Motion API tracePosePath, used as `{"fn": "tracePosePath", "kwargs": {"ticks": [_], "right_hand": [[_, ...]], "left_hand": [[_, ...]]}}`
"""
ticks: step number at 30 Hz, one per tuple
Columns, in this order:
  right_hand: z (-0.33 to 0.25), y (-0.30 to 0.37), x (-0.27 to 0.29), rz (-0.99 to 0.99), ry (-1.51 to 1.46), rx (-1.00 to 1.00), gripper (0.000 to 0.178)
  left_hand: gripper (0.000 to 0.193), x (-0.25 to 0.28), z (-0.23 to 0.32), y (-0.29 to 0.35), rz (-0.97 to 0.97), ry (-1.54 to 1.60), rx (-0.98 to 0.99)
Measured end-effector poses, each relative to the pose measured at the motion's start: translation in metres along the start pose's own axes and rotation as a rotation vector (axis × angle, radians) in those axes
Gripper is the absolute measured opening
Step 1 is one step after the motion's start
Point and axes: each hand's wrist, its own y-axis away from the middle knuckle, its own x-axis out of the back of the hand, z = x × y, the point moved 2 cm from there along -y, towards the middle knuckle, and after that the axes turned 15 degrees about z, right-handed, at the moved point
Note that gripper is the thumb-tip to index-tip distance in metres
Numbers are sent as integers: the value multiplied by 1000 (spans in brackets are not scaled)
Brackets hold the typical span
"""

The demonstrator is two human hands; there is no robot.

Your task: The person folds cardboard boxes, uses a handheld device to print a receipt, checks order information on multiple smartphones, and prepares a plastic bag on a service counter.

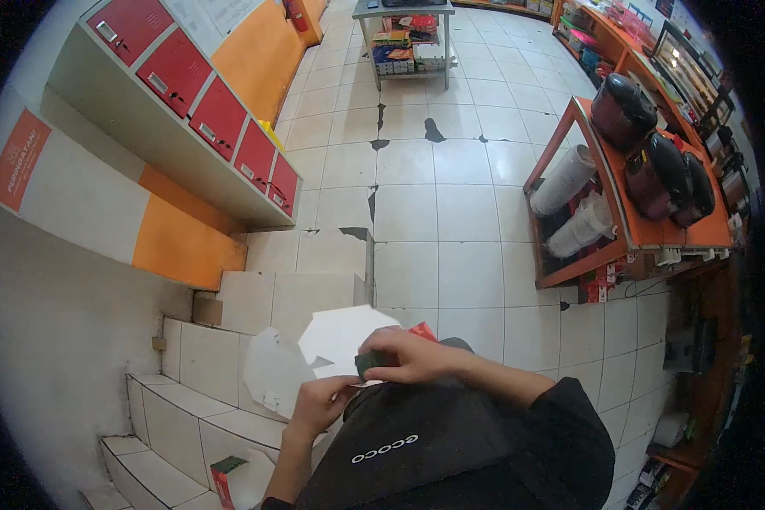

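A folding carton, white on its inner side, is spread partly open in front of my lap. Dark green shows at a flap under my right hand, and red at its far right edge. My right hand is closed over that flap, thumb below and fingers on top. At the carton's near edge, my left hand pinches the card with bent fingers. Against its left side lies a whitish, crumpled-looking plastic bag. Another red, green and white carton is on the steps beside my left forearm.
Tiled steps descend on the left, below red lockers. At right stands an orange rack with dark rice cookers on top and stacked white cups underneath. A metal table stands far ahead on the tiled floor.
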Motion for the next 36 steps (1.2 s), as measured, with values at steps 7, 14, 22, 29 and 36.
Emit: {"fn": "tracePosePath", "kwargs": {"ticks": [7,14,22,29,36], "right_hand": [[-1,-6,-7,73,-112,324,17],[-27,-4,-26,-99,196,327,24],[10,-3,-32,70,447,169,35],[18,-1,-40,-112,475,232,34],[7,-12,-22,130,458,381,49]], "left_hand": [[19,12,-28,2,-196,295,557],[27,9,-37,-2,-502,484,828],[36,-11,-54,12,-492,595,920],[35,-11,-43,-2,-478,475,801],[33,-40,-91,8,197,1532,1220]]}}
